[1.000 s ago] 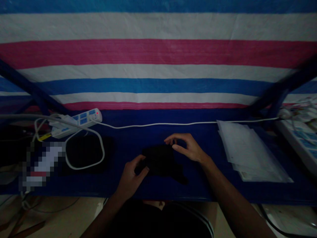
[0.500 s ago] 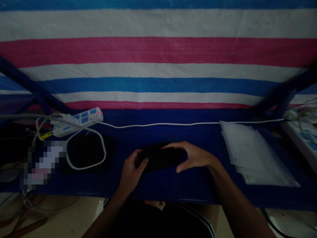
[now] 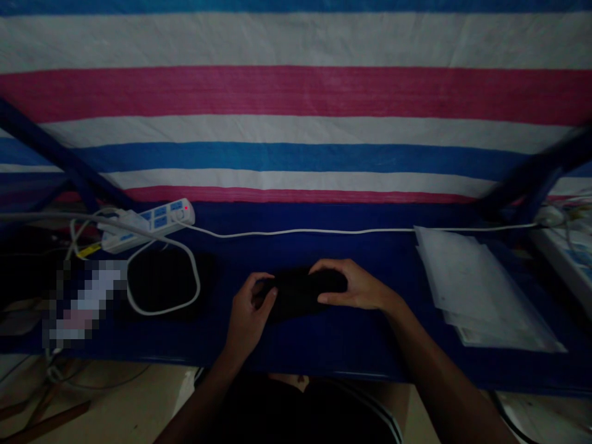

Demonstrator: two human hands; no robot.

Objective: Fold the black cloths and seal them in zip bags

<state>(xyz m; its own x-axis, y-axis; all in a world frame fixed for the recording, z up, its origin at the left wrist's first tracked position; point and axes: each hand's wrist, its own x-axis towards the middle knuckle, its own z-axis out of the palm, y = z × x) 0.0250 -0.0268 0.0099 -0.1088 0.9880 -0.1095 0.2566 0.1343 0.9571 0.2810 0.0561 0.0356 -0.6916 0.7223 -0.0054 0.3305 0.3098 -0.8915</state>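
Two bare hands close on a black bundle [image 3: 300, 293] on a dark blue table [image 3: 324, 348], the bundle lying between them and just ahead of the table's near edge. The left hand [image 3: 248, 314] cups its left end, fingers curled over the top. The right hand [image 3: 354, 287] spans its right end, fingers across the top and thumb along the near side. The hands stand apart, separated by the bundle's middle.

Left of the left hand, a white cable [image 3: 197, 283] loops around a black pad [image 3: 164, 283], with a pixelated, unreadable patch [image 3: 86, 302] farther out. Beyond the pad, toward the back of the table, sits a white power strip [image 3: 148, 226], its red light on. A second white cable [image 3: 351, 232] runs behind both hands along the table's far side. To the right of the right hand, a loose stack of white papers [image 3: 481, 290] lies well clear, and past it, at the edge of the frame, is a further white power strip [image 3: 562, 259]. Nothing stands between the hands and the bundle.

A striped pink, white and blue tarpaulin [image 3: 296, 92] hangs behind the table. The bundle is matte and soft-looking, its folds lost in shadow.
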